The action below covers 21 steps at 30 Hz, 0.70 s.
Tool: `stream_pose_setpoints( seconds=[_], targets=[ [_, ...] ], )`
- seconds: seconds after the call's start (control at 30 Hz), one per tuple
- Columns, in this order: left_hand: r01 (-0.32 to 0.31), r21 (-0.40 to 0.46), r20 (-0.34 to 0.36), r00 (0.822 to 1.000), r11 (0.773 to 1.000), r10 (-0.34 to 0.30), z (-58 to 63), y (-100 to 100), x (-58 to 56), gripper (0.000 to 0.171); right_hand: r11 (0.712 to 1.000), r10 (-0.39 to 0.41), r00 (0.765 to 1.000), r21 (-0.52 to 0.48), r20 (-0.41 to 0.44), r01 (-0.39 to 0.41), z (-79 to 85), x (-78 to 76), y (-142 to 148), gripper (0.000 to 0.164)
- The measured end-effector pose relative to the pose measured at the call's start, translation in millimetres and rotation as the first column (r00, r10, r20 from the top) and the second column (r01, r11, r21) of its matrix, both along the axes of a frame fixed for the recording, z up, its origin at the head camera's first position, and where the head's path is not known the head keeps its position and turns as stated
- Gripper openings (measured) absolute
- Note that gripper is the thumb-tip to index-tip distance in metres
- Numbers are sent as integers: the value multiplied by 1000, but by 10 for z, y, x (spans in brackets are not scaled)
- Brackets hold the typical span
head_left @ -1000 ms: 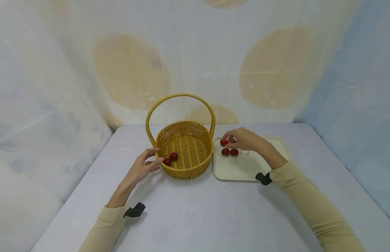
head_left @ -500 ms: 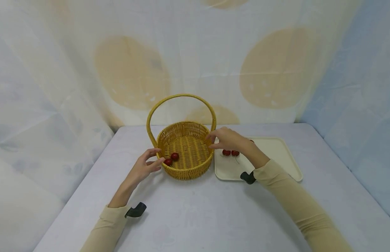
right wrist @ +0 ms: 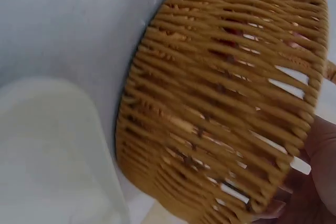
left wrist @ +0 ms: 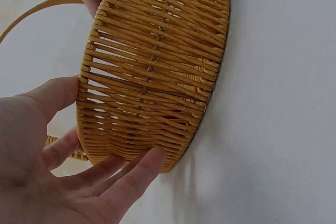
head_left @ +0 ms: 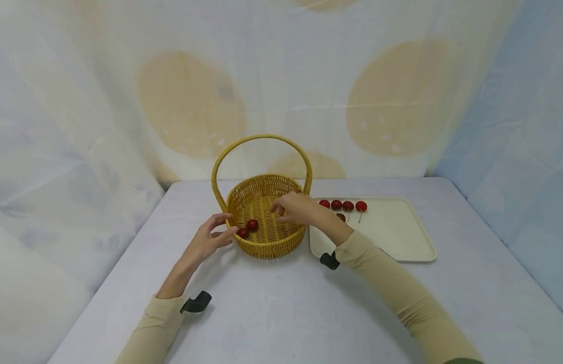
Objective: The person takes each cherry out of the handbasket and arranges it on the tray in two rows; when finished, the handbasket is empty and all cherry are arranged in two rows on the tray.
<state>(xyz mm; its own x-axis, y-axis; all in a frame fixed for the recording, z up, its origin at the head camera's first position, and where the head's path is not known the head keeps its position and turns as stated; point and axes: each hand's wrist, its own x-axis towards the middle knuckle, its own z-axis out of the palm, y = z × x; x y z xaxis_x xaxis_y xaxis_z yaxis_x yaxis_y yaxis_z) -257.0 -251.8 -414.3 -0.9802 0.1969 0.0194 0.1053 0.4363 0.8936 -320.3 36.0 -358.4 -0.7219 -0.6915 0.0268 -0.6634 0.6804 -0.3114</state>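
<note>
Table: your table [head_left: 281, 308] has a pale grey cloth on it, and everything sits on it.
Tray: the cream tray [head_left: 402, 237] lies flat on your right side, just beside the basket.
Basket: the round yellow wicker basket [head_left: 268, 245] stands upright in the middle, with its tall handle [head_left: 261, 137] arching over it.
Left hand: your left hand [head_left: 207, 241] is on the left outside of the basket. Your fingers [left wrist: 131, 174] are straight and lie against the woven wall, and your thumb [left wrist: 50, 95] is up near the rim. It is open and holds nothing; it just touches the basket.
Right hand: your right hand [head_left: 294, 208] is over the inside of the basket, past the right rim. Your fingers are bent and close together at the tips. You cannot tell if there is a cherry between them, because the hand hides that spot.
Cherries in the basket: two red cherries [head_left: 247, 228] lie on the basket floor on the left side, touching each other.
Cherries on the tray: four red cherries [head_left: 342, 205] sit in a row at the far left part of the tray. One more cherry [head_left: 340, 217] peeks out just behind your right wrist.
</note>
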Motion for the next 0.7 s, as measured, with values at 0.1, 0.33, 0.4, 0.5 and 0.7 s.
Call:
stream_pose_setpoints(
  seconds=[0.1, 0.33, 0.4, 0.5, 0.7],
  targets=[
    [1, 1, 0, 1000, 1000, -1, 7, 7, -8, 63, 1000, -1, 999, -19, 35, 1, -82, -59, -85, 27],
    [2, -7, 5, 1000, 1000, -2, 7, 3, 8, 64, 1000, -13, 995, -17, 95, 15, -252, -158, -273, 34],
    [-5, -8, 11, 1000, 1000, 5, 9, 3, 20, 65, 1000, -10, 994, -20, 106, 13, -279, -168, -328, 36],
    [-3, -4, 9, 1000, 1000, 3, 13, 0, 33, 65, 999, 6, 994, -34, 107, -2, -299, -167, -407, 42],
    [-11, 3, 16, 1000, 1000, 10, 9, -1, 26, 65, 999, 38, 993, -33, 109, -34, -347, -177, -537, 51]
  ],
)
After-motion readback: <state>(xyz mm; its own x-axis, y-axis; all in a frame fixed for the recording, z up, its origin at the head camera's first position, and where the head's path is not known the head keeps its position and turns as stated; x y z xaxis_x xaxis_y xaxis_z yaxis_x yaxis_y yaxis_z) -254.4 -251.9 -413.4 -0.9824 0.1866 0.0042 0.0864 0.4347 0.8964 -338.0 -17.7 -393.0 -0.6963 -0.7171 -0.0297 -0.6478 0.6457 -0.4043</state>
